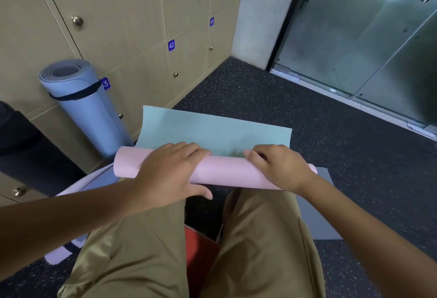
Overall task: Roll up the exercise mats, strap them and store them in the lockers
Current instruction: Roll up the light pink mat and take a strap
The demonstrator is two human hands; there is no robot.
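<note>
Two hands rest on a partly rolled mat point(227, 174), pink on its outer face and pale green on the inner face, which lies across the knees of a seated person in khaki trousers point(146, 250). The left hand point(168, 174) lies over the left part of the roll, fingers curved across its top and thumb down the near side; the right hand point(281, 167) presses the right part, fingers bent at the seam where the roll meets the unrolled green flap. That flap stands up and away from the person toward the lockers point(132, 25). Left of the roll, a blue rolled mat point(87, 108) bound by a black strap point(75, 94) leans upright against the locker doors, beside a dark rolled mat point(28, 146). Numbered tags 41 and 42 mark two doors. Speckled dark flooring point(331, 120) extends to a glass partition point(366, 37) at right.
</note>
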